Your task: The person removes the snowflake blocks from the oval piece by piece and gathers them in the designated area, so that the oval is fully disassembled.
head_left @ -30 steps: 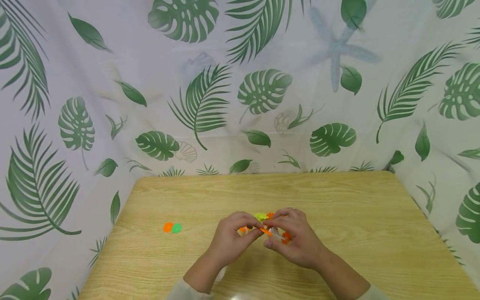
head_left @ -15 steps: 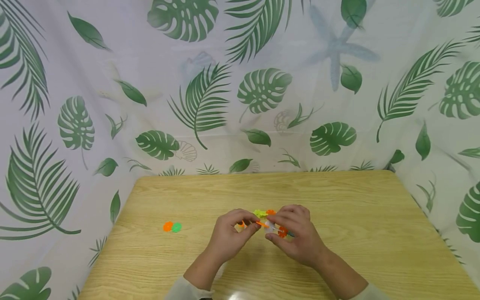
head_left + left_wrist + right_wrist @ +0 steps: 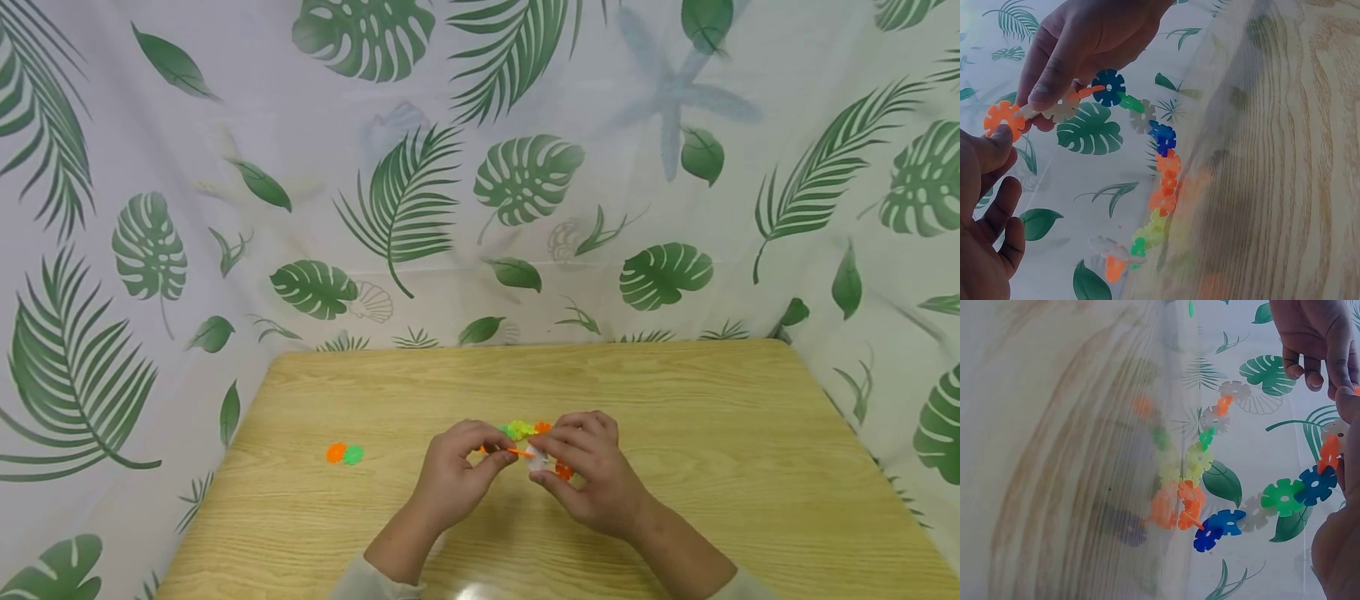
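Note:
My left hand pinches an orange notched plastic disc between thumb and fingertips. Facing it, my right hand grips a white notched disc at one end of a chain of interlocking discs. The two discs meet edge to edge in the left wrist view. From the right hand, the chain runs through a dark blue disc, a green one, blue, orange and yellow pieces in a curve. Fingers cover part of the white disc.
To the left on the wood-grain table lie a loose orange disc and a green disc, side by side. A white leaf-print cloth stands behind the table and along both sides.
The right hand has opened out slightly, so the white disc shows more. The orange disc in the left hand has shifted a little left and turned nearly level.

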### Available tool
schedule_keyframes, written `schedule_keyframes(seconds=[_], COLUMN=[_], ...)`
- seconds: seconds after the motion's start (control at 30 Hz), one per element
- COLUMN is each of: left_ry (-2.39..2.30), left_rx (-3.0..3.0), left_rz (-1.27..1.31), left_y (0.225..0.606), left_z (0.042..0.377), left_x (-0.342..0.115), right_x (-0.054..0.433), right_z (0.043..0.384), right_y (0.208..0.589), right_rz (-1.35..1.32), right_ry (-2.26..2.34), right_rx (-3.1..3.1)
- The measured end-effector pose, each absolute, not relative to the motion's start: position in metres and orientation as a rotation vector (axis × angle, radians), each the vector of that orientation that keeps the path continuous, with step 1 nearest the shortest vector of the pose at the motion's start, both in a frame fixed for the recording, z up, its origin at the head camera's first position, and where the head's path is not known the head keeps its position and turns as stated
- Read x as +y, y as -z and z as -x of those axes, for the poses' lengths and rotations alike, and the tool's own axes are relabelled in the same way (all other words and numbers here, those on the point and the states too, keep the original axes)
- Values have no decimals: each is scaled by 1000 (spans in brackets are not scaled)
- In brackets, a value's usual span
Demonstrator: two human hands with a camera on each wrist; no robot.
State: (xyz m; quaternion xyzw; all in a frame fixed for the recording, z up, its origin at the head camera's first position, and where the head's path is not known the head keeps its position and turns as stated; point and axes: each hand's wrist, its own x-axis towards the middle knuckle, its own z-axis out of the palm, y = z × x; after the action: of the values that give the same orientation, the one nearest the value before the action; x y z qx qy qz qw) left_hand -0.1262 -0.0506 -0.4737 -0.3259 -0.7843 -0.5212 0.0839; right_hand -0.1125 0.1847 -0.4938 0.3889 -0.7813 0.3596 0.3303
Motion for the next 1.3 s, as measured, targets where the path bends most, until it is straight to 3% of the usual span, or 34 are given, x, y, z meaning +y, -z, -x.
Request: schedule_keyframes(seconds=[0.97,1.3], left_ry=[1481,1529], left_rx=[-2342,-2305], left_rz=[848,642], left_y=[475,461], left_z=[117,128], left_x=[-51,-80], right_x=[183,209], right_z=[109,108], right_y=[492,493], right_rz=[-1031,-896], right_ry=[-900,-1007], right_rx=[-2161,-2264])
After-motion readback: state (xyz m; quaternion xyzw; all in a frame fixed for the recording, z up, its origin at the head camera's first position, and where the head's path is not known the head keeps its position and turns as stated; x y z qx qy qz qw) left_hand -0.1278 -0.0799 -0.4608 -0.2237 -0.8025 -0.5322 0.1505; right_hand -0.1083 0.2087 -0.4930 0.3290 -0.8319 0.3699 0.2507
